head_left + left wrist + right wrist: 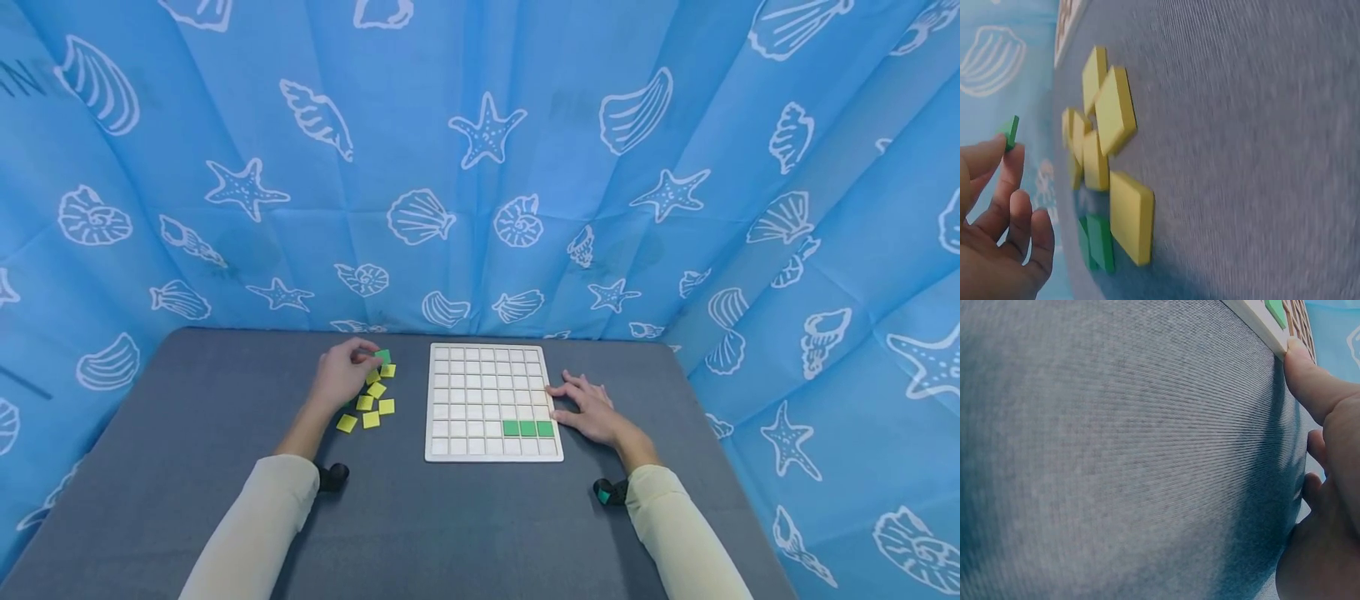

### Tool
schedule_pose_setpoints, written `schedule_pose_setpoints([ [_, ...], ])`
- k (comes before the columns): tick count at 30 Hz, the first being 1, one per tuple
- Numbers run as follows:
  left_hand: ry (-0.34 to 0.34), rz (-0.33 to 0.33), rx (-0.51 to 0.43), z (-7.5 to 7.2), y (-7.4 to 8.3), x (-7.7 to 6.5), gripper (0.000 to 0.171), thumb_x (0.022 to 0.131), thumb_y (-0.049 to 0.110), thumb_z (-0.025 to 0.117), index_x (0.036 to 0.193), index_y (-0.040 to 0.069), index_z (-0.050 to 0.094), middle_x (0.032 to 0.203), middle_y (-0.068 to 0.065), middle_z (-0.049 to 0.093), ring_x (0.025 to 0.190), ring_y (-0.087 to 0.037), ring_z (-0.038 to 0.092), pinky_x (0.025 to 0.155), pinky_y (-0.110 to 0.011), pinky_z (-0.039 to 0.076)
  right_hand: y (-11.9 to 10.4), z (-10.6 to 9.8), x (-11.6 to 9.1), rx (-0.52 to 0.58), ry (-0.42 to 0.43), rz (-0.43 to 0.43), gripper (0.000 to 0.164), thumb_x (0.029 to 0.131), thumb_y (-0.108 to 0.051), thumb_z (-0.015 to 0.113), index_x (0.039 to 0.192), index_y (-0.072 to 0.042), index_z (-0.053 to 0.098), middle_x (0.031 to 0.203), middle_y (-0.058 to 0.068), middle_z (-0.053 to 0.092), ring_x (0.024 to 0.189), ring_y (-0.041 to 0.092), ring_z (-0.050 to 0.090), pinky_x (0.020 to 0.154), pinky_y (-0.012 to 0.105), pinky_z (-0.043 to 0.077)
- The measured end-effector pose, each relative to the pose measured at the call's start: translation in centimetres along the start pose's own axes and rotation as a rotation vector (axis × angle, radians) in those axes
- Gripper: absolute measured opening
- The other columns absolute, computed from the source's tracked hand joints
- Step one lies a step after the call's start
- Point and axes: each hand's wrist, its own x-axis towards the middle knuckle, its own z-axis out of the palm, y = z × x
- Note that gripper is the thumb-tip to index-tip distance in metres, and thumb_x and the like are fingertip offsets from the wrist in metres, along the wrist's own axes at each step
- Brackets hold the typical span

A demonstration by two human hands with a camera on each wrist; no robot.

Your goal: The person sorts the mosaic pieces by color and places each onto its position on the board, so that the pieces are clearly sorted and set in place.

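Between thumb and forefinger my left hand (342, 373) pinches a green square tile (383, 356), above the far end of a loose group of yellow tiles (371, 419). In the left wrist view that green tile (1012, 132) is held clear of the table, and other green tiles (1100, 242) lie beside the yellow ones. A white grid board (457, 460) lies flat to the right of the tiles. Several green tiles (527, 428) sit side by side in its second row from the front, at the right. My right hand (592, 410) touches the board's right edge with thumb and fingertips.
Grey cloth covers the table (450, 533). A blue curtain (480, 208) with white shell and starfish prints hangs behind the table and along its sides. Black straps with small devices (333, 477) sit at both wrists.
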Motion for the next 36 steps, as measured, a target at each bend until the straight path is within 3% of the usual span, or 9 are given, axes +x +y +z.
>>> schedule_pose_setpoints([
  [8,-0.029,0.031,-0.096,1.7,1.3,-0.8,0.025,0.100,0.034,0.066,0.120,0.021,0.071,0.109,-0.008,0.074,0.090,-0.024,0.067,0.064,-0.031,0.049,0.2,0.0,0.0,-0.023,0.006,-0.007,0.051,0.101,-0.040,0.062,0.146,-0.017,0.054,0.168,0.025,0.020,0.153,0.057,0.006,0.119,0.075,-0.001],
  [14,-0.044,0.068,-0.127,2.6,2.3,-1.4,0.021,0.099,0.034,0.067,0.117,0.026,0.073,0.108,-0.004,0.075,0.090,-0.022,0.067,0.067,-0.032,0.048,-0.1,-0.1,0.2,-0.021,0.009,0.000,0.053,0.101,-0.041,0.062,0.147,-0.018,0.054,0.169,0.023,0.019,0.154,0.056,0.006,0.120,0.074,0.000],
  [21,-0.082,0.085,-0.127,4.2,3.3,-2.3,0.026,0.099,0.036,0.067,0.120,0.024,0.075,0.107,-0.001,0.075,0.085,-0.019,0.064,0.066,-0.032,0.047,-0.5,-0.1,0.3,-0.022,-0.001,0.011,0.052,0.101,-0.041,0.062,0.147,-0.018,0.055,0.169,0.024,0.019,0.154,0.056,0.005,0.120,0.074,0.000],
  [28,-0.131,0.114,-0.183,5.9,4.2,-3.1,0.018,0.095,0.030,0.073,0.110,0.020,0.077,0.093,-0.003,0.073,0.078,-0.016,0.061,0.066,-0.030,0.046,-0.5,0.0,0.3,-0.015,-0.002,0.011,0.052,0.101,-0.041,0.062,0.147,-0.018,0.054,0.169,0.024,0.019,0.154,0.056,0.006,0.120,0.074,-0.001],
  [36,-0.156,0.116,-0.173,7.2,5.4,-3.6,0.009,0.092,0.028,0.076,0.099,0.023,0.077,0.097,0.003,0.074,0.084,-0.015,0.062,0.069,-0.030,0.049,0.0,0.0,0.1,-0.001,-0.001,0.012,0.053,0.100,-0.042,0.062,0.146,-0.017,0.054,0.169,0.023,0.018,0.154,0.056,0.005,0.120,0.073,-0.002],
])
